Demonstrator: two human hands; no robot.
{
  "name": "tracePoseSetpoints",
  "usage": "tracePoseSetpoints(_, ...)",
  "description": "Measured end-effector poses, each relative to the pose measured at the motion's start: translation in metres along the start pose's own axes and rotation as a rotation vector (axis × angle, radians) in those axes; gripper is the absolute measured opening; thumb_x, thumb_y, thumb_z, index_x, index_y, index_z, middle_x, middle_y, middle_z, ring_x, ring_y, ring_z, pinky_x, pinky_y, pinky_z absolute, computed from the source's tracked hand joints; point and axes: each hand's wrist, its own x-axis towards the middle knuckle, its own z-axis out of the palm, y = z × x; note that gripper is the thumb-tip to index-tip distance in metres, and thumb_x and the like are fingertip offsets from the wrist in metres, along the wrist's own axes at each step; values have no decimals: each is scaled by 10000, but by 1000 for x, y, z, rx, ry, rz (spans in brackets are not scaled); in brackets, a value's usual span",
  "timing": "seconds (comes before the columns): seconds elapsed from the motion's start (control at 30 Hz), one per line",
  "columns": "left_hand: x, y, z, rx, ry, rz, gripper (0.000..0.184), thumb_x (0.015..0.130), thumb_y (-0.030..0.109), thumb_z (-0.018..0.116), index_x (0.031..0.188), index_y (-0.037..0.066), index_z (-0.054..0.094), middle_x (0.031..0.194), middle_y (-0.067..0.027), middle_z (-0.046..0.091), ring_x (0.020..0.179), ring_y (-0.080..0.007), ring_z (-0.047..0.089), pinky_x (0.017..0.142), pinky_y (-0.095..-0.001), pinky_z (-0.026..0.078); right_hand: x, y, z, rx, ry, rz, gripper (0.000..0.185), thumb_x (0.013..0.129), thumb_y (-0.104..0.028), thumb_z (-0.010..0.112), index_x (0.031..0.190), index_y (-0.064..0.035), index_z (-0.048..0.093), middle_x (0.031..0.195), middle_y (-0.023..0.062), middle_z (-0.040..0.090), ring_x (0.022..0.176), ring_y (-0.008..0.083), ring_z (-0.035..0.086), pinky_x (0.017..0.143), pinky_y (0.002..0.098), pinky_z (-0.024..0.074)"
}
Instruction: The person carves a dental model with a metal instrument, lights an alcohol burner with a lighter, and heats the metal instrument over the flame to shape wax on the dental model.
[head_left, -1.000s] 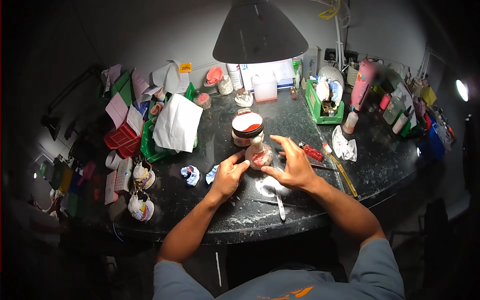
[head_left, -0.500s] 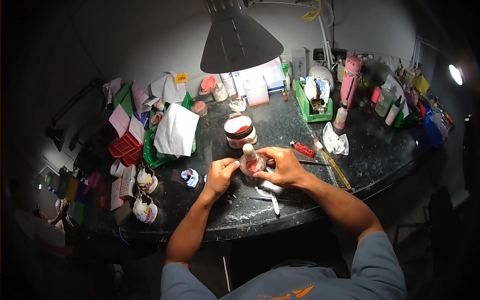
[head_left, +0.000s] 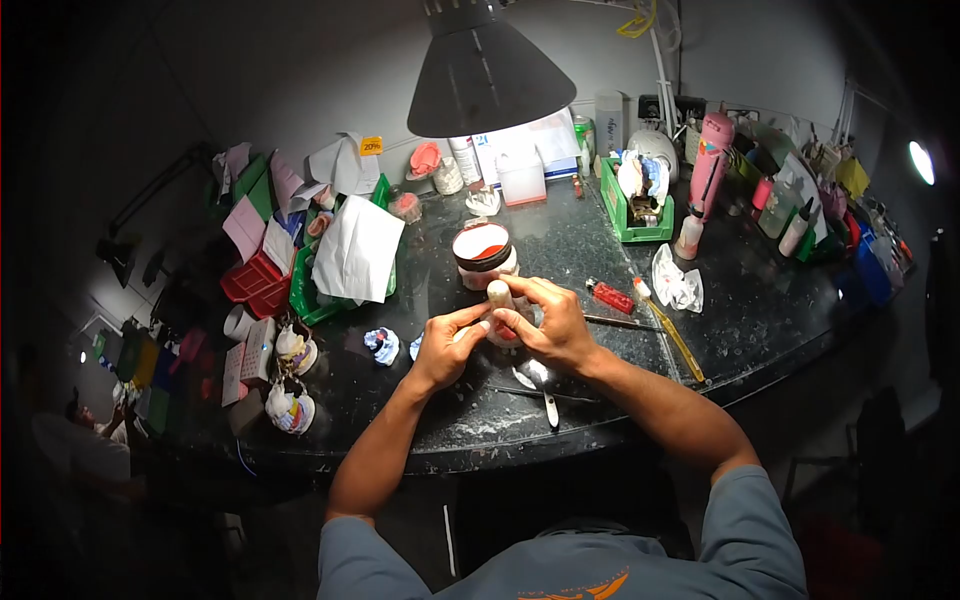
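A small, round, pink-stained jar [head_left: 501, 337] with a whitish knobbed stopper [head_left: 499, 293] stands between my hands, mostly covered by my fingers. My left hand [head_left: 450, 350] is closed in a pinch at the stopper's left side. From the right, my right hand [head_left: 552, 325] curls its thumb and fingers around the stopper and the jar's top. Just behind them is a larger black-rimmed jar [head_left: 483, 258], with white and red showing at its top. Below my hands lies a white-ended spatula [head_left: 551, 409].
Blue-and-white dental models [head_left: 381, 346] and mounted models [head_left: 291, 405] stand on the left. A green bin [head_left: 640, 218], red lighter [head_left: 611, 296], yellow-handled brush [head_left: 682, 350] and crumpled tissue [head_left: 677, 280] are on the right. A lamp shade [head_left: 490, 80] hangs over the dark bench [head_left: 775, 340].
My fingers have shifted from the jar's sides up to the stopper, and both hands have drawn closer together. The whole view has moved slightly.
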Motion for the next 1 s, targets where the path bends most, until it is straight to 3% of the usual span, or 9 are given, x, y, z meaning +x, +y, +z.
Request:
tracePoseSetpoints(0.17, 2, -1, -2, 13, -48, -27, 398, 939, 104, 552, 1281, -99, 570, 1197, -166, 665, 1089, -161, 611, 953, -279, 471, 1, 5, -1, 31, 22, -23, 333, 794, -147, 738, 1090, -9, 670, 1054, 175, 690, 963, 334, 643, 883, 403, 492)
tracePoseSetpoints(0.2, 3, 0, 3, -7, -5, 47, 397, 940, 114, 561, 1280, -91, 578, 1044, -96, 695, 896, -96, 618, 789, -226, 487, 1, 4, -2, 51, 33, -31, 332, 793, -136, 737, 1092, -11, 669, 1055, 172, 689, 962, 334, 643, 882, 404, 492)
tracePoseSetpoints(0.37, 2, 1, 6, 50, 7, -1, 399, 937, 124, 577, 1285, -69, 588, 740, 77, 522, 610, 1, 355, 528, -183, 273, -3, 3, -1, 175, 80, 24, 313, 795, -89, 726, 1092, -12, 665, 1016, 151, 698, 949, 285, 671, 841, 373, 521)
tracePoseSetpoints(0.53, 3, -2, 6, 63, 11, -26, 431, 929, 136, 587, 1315, -55, 571, 691, 92, 478, 596, 0, 351, 521, -193, 270, 3, -4, -8, 206, 196, 35, 269, 848, -137, 725, 1071, -9, 648, 946, 163, 677, 863, 246, 686, 765, 361, 537)
tracePoseSetpoints(0.63, 0, -8, 2, 95, 44, -33, 417, 931, 149, 581, 1297, -50, 576, 645, 92, 434, 573, -8, 334, 515, -210, 260, 15, 0, -31, -76, 394, -82, 254, 795, -147, 761, 984, -16, 652, 898, 149, 664, 834, 257, 659, 774, 355, 519)
tracePoseSetpoints(0.7, 0, 1, 4, 98, 69, -17, 384, 934, 154, 577, 1261, -46, 596, 634, 89, 426, 564, -12, 332, 513, -211, 257, 22, 19, -50, -249, 415, 15, 244, 762, -152, 774, 939, -23, 665, 880, 133, 668, 827, 275, 653, 783, 367, 516)
tracePoseSetpoints(0.83, 2, 0, -1, 73, 117, 22, 233, 953, 183, 558, 1053, 2, 664, 609, 91, 434, 537, -4, 341, 492, -197, 247, 18, 79, -85, -449, 185, 348, 236, 725, -187, 795, 887, -49, 693, 885, 113, 697, 863, 282, 672, 766, 388, 518)
tracePoseSetpoints(0.97, 2, -8, -5, 24, 160, 17, 217, 970, 189, 547, 987, 8, 666, 612, 95, 438, 521, 4, 334, 477, -188, 231, 14, 90, -94, -599, 53, 447, 220, 744, -184, 778, 903, -52, 701, 854, 116, 705, 855, 304, 686, 776, 418, 531)
tracePoseSetpoints(1.0, 2, -8, -5, 22, 175, 17, 220, 973, 191, 545, 984, 6, 664, 614, 96, 436, 519, 5, 331, 476, -187, 227, 15, 81, -94, -588, 19, 517, 296, 745, -161, 778, 991, -31, 678, 943, 157, 681, 933, 341, 666, 828, 437, 523)
